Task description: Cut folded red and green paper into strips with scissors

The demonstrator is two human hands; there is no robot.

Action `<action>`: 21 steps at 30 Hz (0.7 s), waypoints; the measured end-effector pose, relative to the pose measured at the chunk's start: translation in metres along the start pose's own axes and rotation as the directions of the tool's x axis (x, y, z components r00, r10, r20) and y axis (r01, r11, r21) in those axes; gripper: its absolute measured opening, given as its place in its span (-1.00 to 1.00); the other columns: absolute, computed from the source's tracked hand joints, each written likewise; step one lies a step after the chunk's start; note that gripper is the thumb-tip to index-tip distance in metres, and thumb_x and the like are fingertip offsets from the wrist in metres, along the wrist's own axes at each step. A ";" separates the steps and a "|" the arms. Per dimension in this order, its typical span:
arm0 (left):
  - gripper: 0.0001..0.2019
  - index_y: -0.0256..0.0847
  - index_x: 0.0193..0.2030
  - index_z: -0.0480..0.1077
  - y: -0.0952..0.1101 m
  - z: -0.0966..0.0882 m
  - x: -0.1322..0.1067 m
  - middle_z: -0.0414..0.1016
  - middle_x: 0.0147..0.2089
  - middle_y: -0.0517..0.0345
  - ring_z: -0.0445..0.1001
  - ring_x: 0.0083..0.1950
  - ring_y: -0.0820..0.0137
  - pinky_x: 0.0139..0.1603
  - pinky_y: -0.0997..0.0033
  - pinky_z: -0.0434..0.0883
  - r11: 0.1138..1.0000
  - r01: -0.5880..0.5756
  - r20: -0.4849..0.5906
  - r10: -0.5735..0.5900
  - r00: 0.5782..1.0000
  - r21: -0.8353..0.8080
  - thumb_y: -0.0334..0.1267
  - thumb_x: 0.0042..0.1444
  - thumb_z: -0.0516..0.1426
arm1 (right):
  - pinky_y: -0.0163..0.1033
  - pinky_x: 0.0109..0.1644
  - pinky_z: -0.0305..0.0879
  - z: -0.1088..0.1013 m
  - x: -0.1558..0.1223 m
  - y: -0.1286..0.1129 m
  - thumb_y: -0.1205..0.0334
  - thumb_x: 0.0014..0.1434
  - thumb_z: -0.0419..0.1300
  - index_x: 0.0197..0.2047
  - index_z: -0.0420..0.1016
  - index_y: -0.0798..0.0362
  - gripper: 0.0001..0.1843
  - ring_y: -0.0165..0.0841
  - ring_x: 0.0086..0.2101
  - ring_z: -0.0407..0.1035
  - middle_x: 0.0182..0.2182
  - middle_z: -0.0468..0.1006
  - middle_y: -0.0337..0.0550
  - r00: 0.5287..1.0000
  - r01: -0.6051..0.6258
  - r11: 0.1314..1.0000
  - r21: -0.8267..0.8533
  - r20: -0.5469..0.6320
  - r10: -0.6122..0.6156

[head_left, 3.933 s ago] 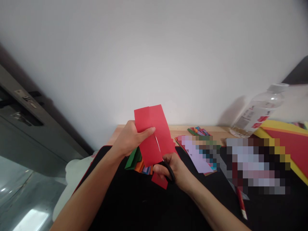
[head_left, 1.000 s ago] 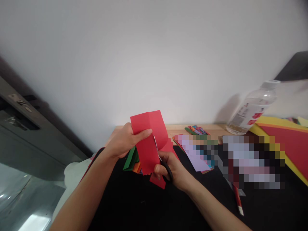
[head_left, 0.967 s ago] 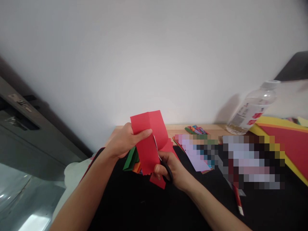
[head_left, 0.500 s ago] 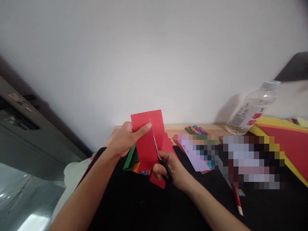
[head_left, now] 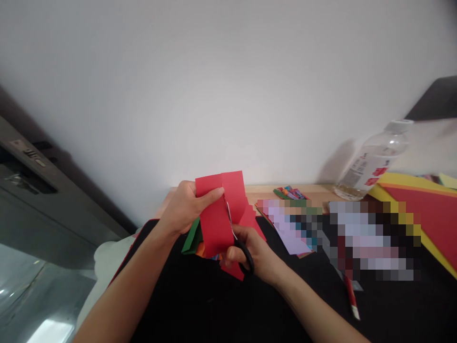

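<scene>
The red sheet (head_left: 216, 216) is raised over the counter (head_left: 321, 192), near its far edge. The left hand (head_left: 187, 205) pinches its left side, thumb in front, presumably keeping it steady for the black-handled scissors (head_left: 245, 255); the right hand (head_left: 255, 250) curls around their handles, blades in the slit. Lilac paper (head_left: 287, 238) lies aside, rightward, probably for elbow room.

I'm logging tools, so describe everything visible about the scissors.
The scissors have black, plastic-looking handles, partly hidden, and a slim, metal-looking silvery blade shows. The right hand grips the handles; the blade points up and away, in a slit in the red paper. How far they stand open is unclear.
</scene>
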State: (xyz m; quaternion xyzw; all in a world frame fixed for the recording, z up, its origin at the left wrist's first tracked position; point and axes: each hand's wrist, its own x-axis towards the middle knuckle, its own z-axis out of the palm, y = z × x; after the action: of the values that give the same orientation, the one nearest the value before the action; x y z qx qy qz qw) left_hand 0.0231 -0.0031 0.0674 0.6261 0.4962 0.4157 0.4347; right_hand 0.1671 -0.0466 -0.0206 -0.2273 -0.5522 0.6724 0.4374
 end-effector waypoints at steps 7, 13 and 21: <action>-0.76 -0.30 -0.42 0.47 -0.002 -0.002 -0.001 0.52 -0.45 0.05 0.46 -0.42 0.32 -0.52 0.44 0.36 0.999 -0.036 -0.016 0.036 0.999 0.033 -0.13 -0.12 0.24 | -0.37 -0.52 0.21 0.001 0.000 0.000 -0.23 -0.19 0.31 -0.45 0.37 0.11 -0.46 -0.48 -0.61 0.26 -0.64 0.38 -0.30 1.000 -0.010 0.999 0.032 -0.010 0.010; -0.76 -0.29 -0.43 0.46 -0.001 -0.001 -0.001 0.50 -0.48 0.06 0.45 -0.43 0.32 -0.54 0.44 0.35 0.998 -0.053 -0.017 0.054 0.998 0.041 -0.12 -0.12 0.24 | -0.39 -0.55 0.18 0.001 0.000 0.001 -0.18 -0.16 0.32 -0.47 0.37 0.12 -0.50 -0.52 -0.65 0.23 -0.66 0.37 -0.32 1.000 -0.025 0.998 0.061 -0.016 0.026; -0.75 -0.28 -0.44 0.45 -0.001 -0.002 -0.002 0.48 -0.50 0.10 0.43 -0.48 0.35 -0.57 0.46 0.32 0.996 -0.055 -0.006 0.056 0.998 0.067 -0.09 -0.10 0.23 | -0.39 -0.55 0.15 0.001 0.000 0.005 -0.21 -0.14 0.30 -0.44 0.36 0.14 -0.47 -0.50 -0.64 0.25 -0.69 0.34 -0.33 1.000 -0.006 0.998 0.067 -0.019 0.008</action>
State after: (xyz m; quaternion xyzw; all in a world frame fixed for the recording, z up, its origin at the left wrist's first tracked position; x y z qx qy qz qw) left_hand 0.0203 -0.0048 0.0672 0.6522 0.4940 0.4131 0.4000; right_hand 0.1645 -0.0470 -0.0254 -0.2208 -0.5243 0.6899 0.4476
